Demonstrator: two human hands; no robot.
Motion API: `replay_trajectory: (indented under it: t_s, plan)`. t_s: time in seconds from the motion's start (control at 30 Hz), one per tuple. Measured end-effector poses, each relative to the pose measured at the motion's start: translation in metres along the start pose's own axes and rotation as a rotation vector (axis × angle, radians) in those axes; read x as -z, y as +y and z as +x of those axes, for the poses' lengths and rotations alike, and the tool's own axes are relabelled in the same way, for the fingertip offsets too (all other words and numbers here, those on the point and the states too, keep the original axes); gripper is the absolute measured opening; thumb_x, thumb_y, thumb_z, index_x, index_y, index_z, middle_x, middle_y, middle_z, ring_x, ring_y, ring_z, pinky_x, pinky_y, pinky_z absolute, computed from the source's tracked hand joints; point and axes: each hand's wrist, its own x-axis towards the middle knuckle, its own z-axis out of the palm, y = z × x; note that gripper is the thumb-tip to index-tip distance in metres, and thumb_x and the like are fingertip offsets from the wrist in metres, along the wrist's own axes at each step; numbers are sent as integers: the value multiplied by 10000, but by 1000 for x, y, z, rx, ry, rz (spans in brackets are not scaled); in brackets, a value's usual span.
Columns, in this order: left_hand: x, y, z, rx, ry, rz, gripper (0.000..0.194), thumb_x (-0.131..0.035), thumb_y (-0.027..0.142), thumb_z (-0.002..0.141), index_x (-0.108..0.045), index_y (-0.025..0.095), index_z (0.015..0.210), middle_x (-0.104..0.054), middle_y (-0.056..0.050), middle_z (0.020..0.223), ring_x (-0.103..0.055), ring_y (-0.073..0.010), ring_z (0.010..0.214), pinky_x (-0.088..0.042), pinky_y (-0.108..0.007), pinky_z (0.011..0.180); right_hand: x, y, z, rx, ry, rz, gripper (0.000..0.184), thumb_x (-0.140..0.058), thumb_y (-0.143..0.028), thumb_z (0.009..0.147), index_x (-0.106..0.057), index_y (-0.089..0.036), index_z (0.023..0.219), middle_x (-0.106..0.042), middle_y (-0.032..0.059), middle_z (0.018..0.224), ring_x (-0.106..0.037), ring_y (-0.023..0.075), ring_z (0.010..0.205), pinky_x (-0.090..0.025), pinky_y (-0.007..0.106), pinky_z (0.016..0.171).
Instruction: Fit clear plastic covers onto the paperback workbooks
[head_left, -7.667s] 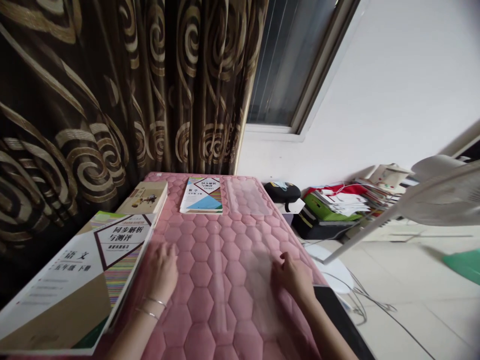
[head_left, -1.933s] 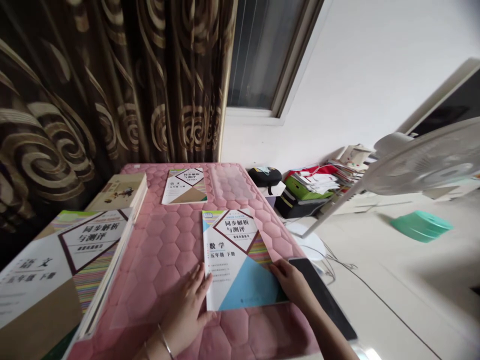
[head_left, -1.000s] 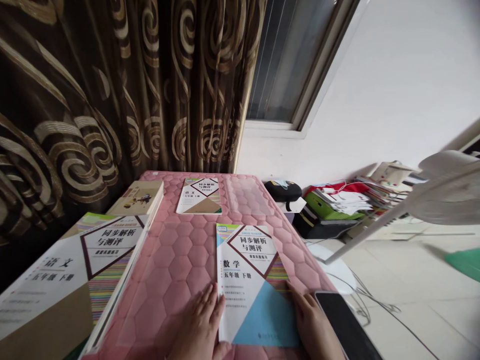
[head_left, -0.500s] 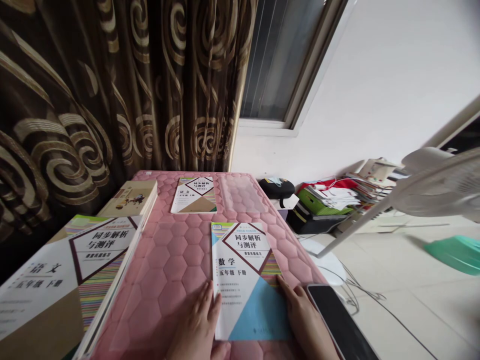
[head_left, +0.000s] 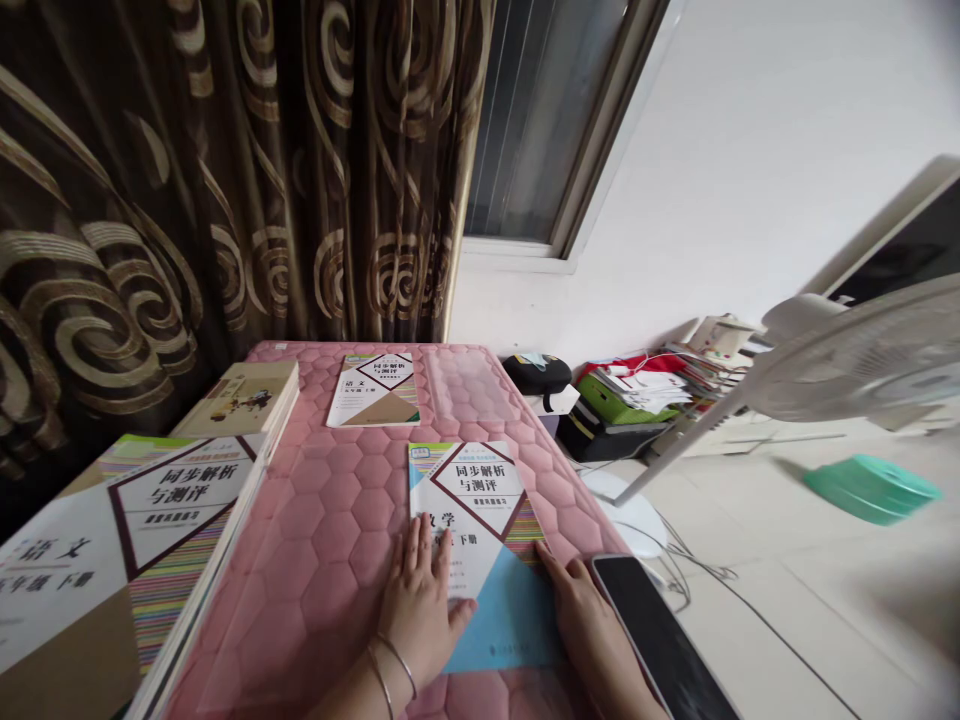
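Note:
A workbook (head_left: pixel 510 600) with a white and blue cover lies flat on the pink quilted table cover (head_left: pixel 360 520) in front of me. My left hand (head_left: pixel 421 590) rests with fingers stretched out across its left edge, hiding part of the print; two thin bangles circle that wrist. Against the lower right edge of the workbook lies my right hand (head_left: pixel 589 625), its fingers extended and the fingertips touching the cover. Just right of that hand is a black-screened phone (head_left: pixel 660 640).
At left stand stacked books (head_left: pixel 172 540), with a beige book (head_left: pixel 240 395) behind. Farther back lie another workbook (head_left: pixel 375 392) and a clear plastic sheet (head_left: pixel 469 385). A black case (head_left: pixel 536 375), piled papers (head_left: pixel 637 388), a white fan (head_left: pixel 847 350) and a green basin (head_left: pixel 874 488) are at right.
My left hand has moved up and right from beside the workbook onto its cover. My right hand stays at the right edge. The whole view has shifted slightly.

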Motion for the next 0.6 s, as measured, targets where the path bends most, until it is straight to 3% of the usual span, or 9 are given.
replay_trajectory:
  t_s: [0.17, 0.27, 0.43, 0.53, 0.6]
  plan:
    - [-10, -1, -3, -9, 61, 17, 753, -486, 520, 838, -299, 167, 1476, -199, -196, 1556, -196, -378, 1422, -258, -587, 1105, 8, 0, 8, 107, 76, -121, 466, -306, -127, 892, -617, -205, 1230, -616, 113, 940, -620, 212, 802, -498, 298, 688]
    - [-13, -1, -2, -12, 112, 31, 749, -505, 499, 828, -300, 183, 1476, -207, -172, 1561, -177, -380, 1426, -246, -603, 1104, 17, -29, 19, 293, 108, -86, 381, -389, -197, 902, -634, -241, 1191, -598, 131, 1146, -588, 276, 984, -506, 392, 811]
    - [-12, 0, -2, -13, 104, 19, 698, -494, 528, 827, -413, 174, 1422, -286, -164, 1536, -226, -381, 1410, -264, -586, 1106, 10, -88, 46, 611, -122, 43, 474, -391, -294, 951, -417, -244, 1421, -360, 108, 1494, -319, 270, 1375, -336, 444, 1098]
    - [-12, 0, -2, -6, 115, 22, 673, -517, 515, 811, -477, 146, 1373, -292, -174, 1531, -240, -377, 1406, -279, -571, 1105, 1, -93, 65, 598, -236, -8, 514, -353, -426, 968, -334, -279, 1460, -244, 84, 1554, -184, 281, 1433, -220, 521, 1135]
    - [-14, 0, -2, -5, 153, 22, 703, -517, 501, 812, -411, 159, 1417, -268, -168, 1543, -234, -374, 1409, -285, -577, 1097, -2, -82, 76, 505, -234, -48, 524, -318, -461, 972, -294, -304, 1471, -200, 61, 1565, -141, 271, 1442, -162, 534, 1143]
